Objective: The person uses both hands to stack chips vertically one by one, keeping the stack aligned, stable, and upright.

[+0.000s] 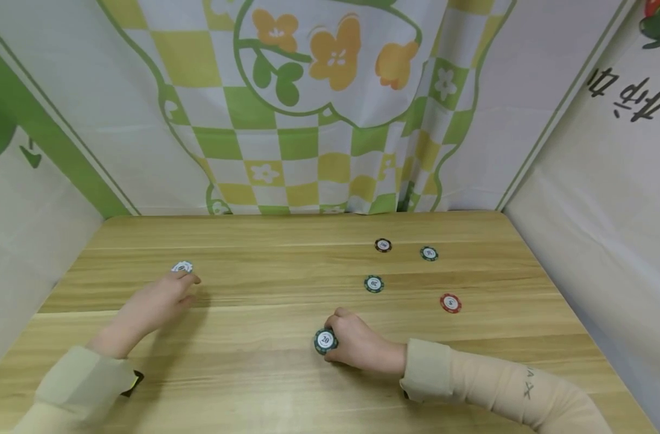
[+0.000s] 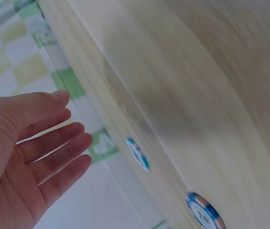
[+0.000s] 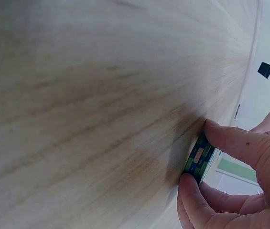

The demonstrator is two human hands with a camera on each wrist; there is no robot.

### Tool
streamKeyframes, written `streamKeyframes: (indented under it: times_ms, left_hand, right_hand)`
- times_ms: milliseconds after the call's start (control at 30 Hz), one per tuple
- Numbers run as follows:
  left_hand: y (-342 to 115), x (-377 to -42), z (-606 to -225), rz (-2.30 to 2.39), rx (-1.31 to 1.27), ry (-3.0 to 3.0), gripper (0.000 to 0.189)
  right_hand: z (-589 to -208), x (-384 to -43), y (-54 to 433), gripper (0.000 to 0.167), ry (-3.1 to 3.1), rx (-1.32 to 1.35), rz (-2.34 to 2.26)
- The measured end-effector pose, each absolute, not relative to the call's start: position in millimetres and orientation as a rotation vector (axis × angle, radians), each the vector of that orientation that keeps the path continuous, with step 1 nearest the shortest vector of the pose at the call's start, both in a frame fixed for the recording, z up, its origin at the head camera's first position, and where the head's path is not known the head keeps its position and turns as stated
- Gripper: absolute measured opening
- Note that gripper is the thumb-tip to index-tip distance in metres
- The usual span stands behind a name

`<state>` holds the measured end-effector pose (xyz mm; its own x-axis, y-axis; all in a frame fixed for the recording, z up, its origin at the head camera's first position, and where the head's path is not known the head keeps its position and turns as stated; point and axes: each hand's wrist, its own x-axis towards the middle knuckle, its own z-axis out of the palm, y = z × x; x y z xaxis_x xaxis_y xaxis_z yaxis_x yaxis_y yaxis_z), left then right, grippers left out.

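In the head view my right hand (image 1: 362, 346) pinches dark green poker chips marked 20 (image 1: 325, 341) between thumb and fingers. The right wrist view shows their layered edges as a short stack (image 3: 200, 157), held low at the tabletop. My left hand (image 1: 158, 304) is over the left of the table, fingers loosely extended and holding nothing. A white and light blue poker chip (image 1: 182, 266) lies just past its fingertips. From the left wrist, that pale chip (image 2: 137, 154) and a darker blue chip marked 10 (image 2: 204, 213) both show; the blue one is hidden in the head view.
Toward the back right of the wooden table (image 1: 264, 253) lie a dark chip (image 1: 383, 245), a green chip (image 1: 430, 253), another green chip marked 20 (image 1: 374, 284) and a red chip marked 5 (image 1: 451, 303). A checkered curtain (image 1: 308, 150) hangs behind the table's far edge.
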<state>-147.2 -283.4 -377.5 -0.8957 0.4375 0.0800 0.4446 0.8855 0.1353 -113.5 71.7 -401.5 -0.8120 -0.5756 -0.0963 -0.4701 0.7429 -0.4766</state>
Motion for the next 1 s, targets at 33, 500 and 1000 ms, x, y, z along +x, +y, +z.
streamKeyframes:
  times_ms: [33,500,1000]
  left_hand:
    - [-286.3,-148.6,-377.7,-0.245,-0.691,-3.01,0.03]
    - [-309.8,-173.9,-384.2,-0.417,-0.568,-3.052,0.043]
    - [-322.7,-196.9,-397.9,-0.538,-0.448,-3.145,0.054]
  right_hand:
    - [-401.6,-113.4,71.8,0.043,2.706,-0.824,-0.648]
    - [-401.5,-113.1,71.8,0.043,2.712,-0.83,-0.654]
    - [-400.9,-112.5,71.3,0.042,2.708,-0.819,-0.649]
